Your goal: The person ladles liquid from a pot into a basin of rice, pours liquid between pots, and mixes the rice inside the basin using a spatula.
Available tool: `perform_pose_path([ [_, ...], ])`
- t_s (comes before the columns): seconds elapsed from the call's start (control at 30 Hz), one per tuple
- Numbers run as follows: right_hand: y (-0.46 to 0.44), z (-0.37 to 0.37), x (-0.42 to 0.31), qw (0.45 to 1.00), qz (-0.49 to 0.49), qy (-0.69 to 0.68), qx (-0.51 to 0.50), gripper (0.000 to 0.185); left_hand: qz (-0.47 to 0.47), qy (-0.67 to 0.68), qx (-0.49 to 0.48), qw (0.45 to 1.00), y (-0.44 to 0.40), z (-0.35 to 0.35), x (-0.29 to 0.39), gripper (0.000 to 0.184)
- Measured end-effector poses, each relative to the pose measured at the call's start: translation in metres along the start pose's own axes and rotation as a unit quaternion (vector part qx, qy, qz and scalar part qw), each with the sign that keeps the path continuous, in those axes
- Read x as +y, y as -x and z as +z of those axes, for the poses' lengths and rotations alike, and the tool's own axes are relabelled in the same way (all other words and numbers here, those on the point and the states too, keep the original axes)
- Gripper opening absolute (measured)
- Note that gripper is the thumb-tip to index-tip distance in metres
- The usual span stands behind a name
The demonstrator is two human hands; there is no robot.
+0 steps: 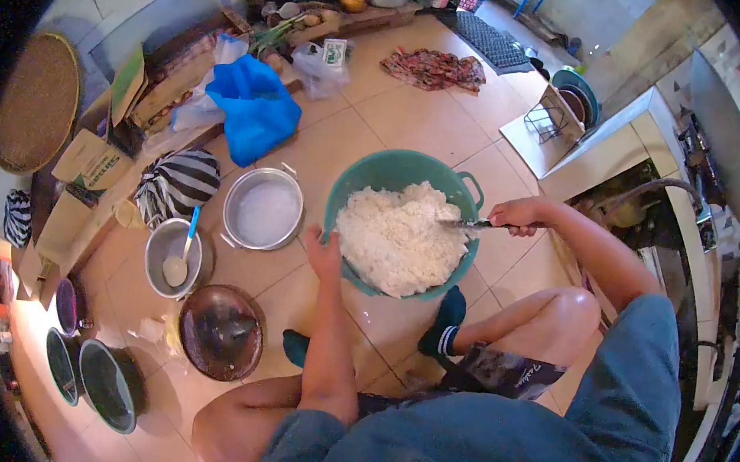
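While the big green tub (pixel 388 168) is filled with white rice (pixel 399 242) and set on the tiled floor (pixel 401 116), the dark handle of a big spoon (pixel 485 224) is gripped by the right hand (pixel 520 217), with the fingers wrapped around it. The spoon's flat end is pushed into the rice. The left hand (pixel 325 252) is held at the tub's left edge, with the thumb set apart from the fingers; whether the edge is pinched cannot be told. To the left, a round silver pan (pixel 301 204) is placed, next to a silver pot (pixel 157 258) in which a ladle (pixel 175 271) with a blue handle is leaned. Dark letters are printed on a cardboard box (pixel 93 160), but they are turned askew and cannot be read for sure. On a small green and white box (pixel 334 52), the marks are too small to be read. Pale curly writing is shown on the dark shorts (pixel 519 375), and it cannot be made out for sure.
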State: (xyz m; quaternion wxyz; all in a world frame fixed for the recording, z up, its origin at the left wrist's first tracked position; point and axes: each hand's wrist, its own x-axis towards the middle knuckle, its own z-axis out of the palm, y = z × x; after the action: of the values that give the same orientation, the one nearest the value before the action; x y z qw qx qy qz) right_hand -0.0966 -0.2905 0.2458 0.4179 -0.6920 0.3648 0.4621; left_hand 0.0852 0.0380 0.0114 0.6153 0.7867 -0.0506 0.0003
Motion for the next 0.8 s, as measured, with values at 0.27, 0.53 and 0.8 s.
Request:
perform_pose_path([
  [0.27, -0.197, 0.014, 0.017, 0.901, -0.211, 0.288, 0.246, 0.027, -0.051, -0.168, -0.109, 0.978, -0.002, -0.015, 0.027, 0.056],
  [0.53, -0.148, 0.047, -0.024, 0.835, -0.179, 0.342, 0.391, 0.04, -0.073, -0.235, -0.118, 0.962, -0.001, -0.02, 0.047, 0.058],
  [0.8, -0.09, 0.059, -0.069, 0.721, -0.248, 0.487, 0.427, 0.031, -0.019, -0.2, -0.071, 0.977, 0.005, -0.016, 0.027, 0.05],
])
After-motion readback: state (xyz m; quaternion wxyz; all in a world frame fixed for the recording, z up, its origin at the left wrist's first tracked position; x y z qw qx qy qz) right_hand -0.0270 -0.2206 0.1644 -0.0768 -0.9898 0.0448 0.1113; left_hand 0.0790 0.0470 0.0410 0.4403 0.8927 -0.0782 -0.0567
